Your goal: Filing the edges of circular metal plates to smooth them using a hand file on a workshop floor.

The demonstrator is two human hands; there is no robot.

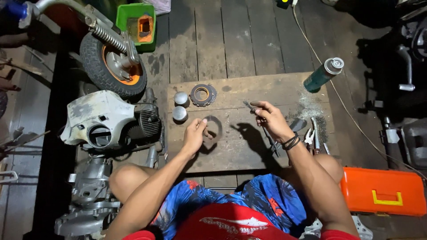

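Note:
I sit at a wooden board (249, 89) laid on a plank floor. My left hand (195, 134) pinches a thin dark ring-shaped disc (216, 126) and holds it on edge just above the board. Raised over the board's middle, my right hand (271, 119) grips a slim metal tool (250, 106) whose tip points up and left. A toothed round plate (203, 94) and two small shiny metal cups (180, 98) (179, 114) lie on the board's far left part.
A stripped small scooter with engine (104, 122) and orange-hubbed wheel (111, 62) lies at my left. A green spray can (323, 74) stands at the board's far right corner, pliers (313, 135) at its right edge. An orange toolbox (382, 191) sits at my right; a green bin (135, 24) is at the back.

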